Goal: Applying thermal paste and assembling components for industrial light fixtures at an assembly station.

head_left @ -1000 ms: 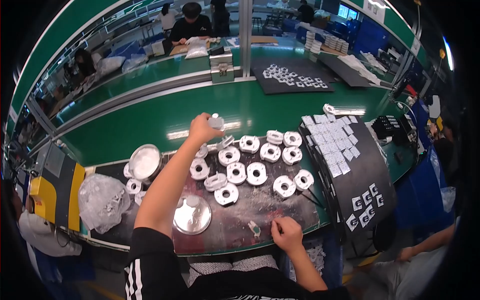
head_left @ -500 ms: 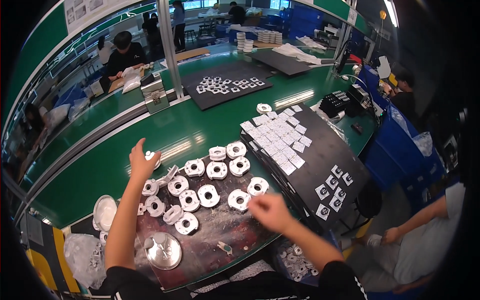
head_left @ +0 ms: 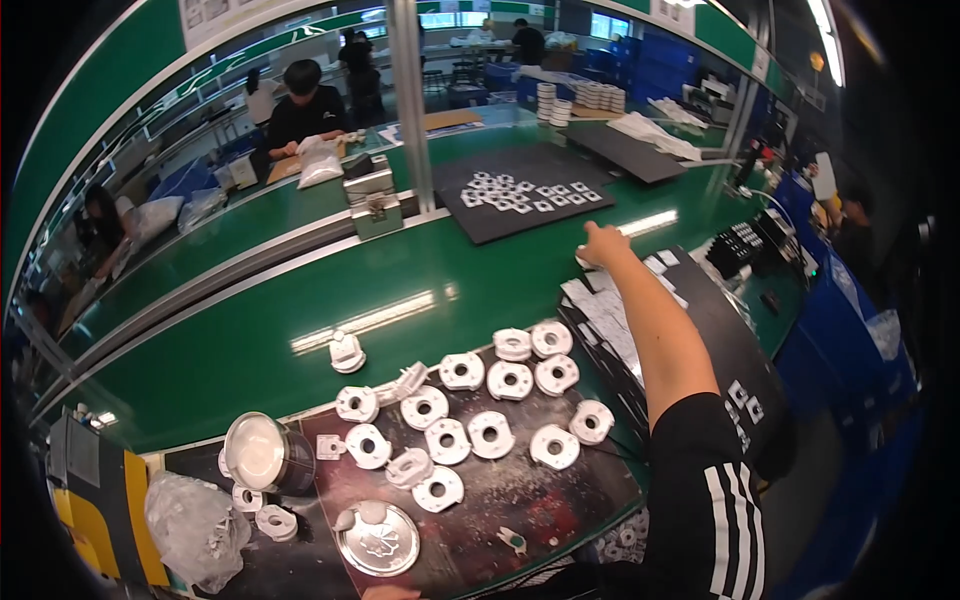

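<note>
My right hand reaches far forward, past the top corner of a stack of black boards. Its fingers curl down on a white plastic part, of which only a sliver shows beneath them. Of my left hand just a strip of skin is visible at the lower edge; its fingers are hidden. A white plastic part stands alone on the green table. Several white ring-shaped housings with central holes lie on the stained dark board. Near my left hand is a round metal lid with pale lumps on its rim.
An open tin of whitish material stands at left beside a clear plastic bag. White square sheets cover part of the board stack. Another black board carries small white pieces. A metal post rises beyond the table; people work farther off.
My right hand has moved from the housings out to the far part by the boards. My left hand has left the lone part and drawn back to the lower edge. The view has shifted.
</note>
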